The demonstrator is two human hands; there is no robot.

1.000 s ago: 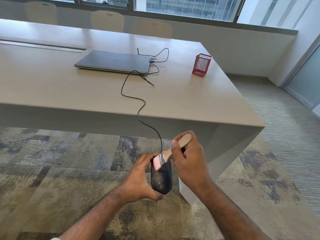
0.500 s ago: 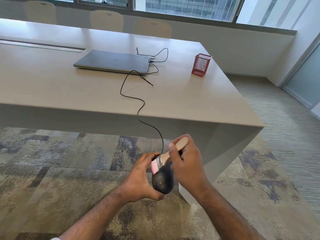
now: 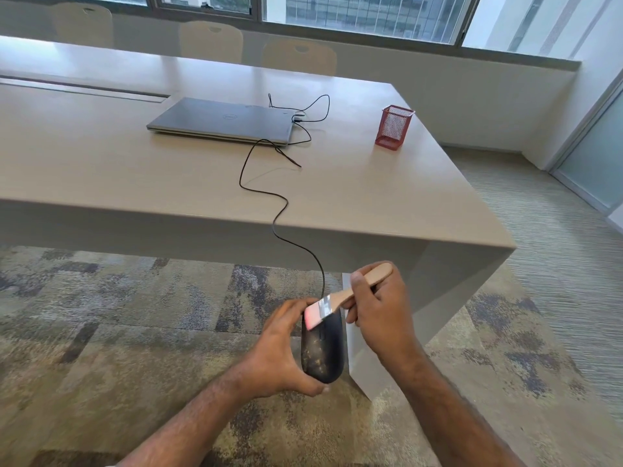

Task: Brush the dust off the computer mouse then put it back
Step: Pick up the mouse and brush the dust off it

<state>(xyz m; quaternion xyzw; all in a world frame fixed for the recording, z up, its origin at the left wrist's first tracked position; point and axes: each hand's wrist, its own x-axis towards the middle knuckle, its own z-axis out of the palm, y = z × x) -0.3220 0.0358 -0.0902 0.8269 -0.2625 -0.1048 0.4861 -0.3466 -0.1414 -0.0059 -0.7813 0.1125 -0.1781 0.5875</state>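
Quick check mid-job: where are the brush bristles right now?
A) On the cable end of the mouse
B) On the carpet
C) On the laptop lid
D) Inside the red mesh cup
A: the brush, held in the right hand, has its pink bristles on the end of the mouse where the cable enters, while the left hand holds the mouse off the table.
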